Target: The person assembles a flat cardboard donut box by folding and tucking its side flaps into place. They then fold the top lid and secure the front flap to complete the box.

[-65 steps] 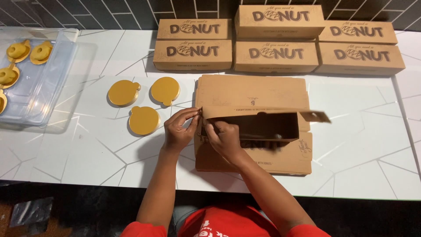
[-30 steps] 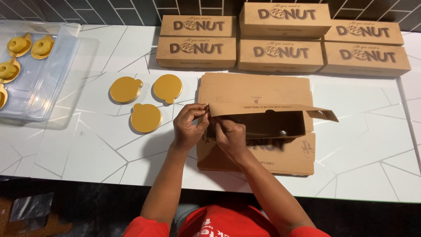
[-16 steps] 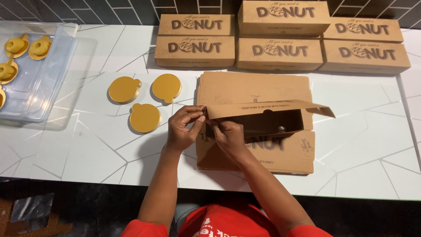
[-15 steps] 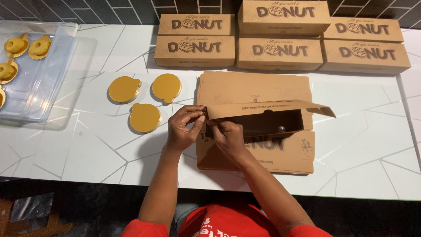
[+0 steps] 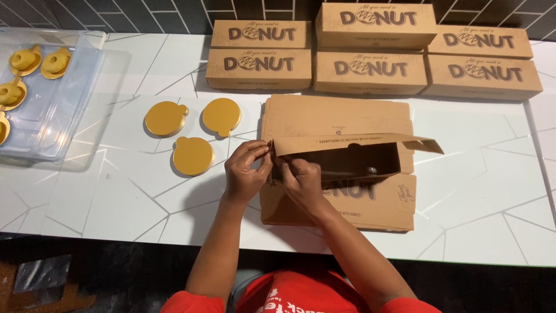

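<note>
In the head view, both hands work at the left end of a half-folded cardboard box (image 5: 347, 162), which lies on a stack of flat box blanks (image 5: 339, 200) on the white worktop (image 5: 116, 203). The left hand (image 5: 246, 174) has its grip closed in a pinch on the corner of the box's upper flap. The right hand (image 5: 301, 181), just to the right of it and touching it, has its fingers curled on the box's end wall; how tight this grip is, I cannot tell. Left of the left hand, near, lie three round gold boards (image 5: 193, 155). Further left stands a clear plastic tray (image 5: 58, 116). Beyond the hands, six closed boxes (image 5: 370, 72) stand in stacks.
</note>
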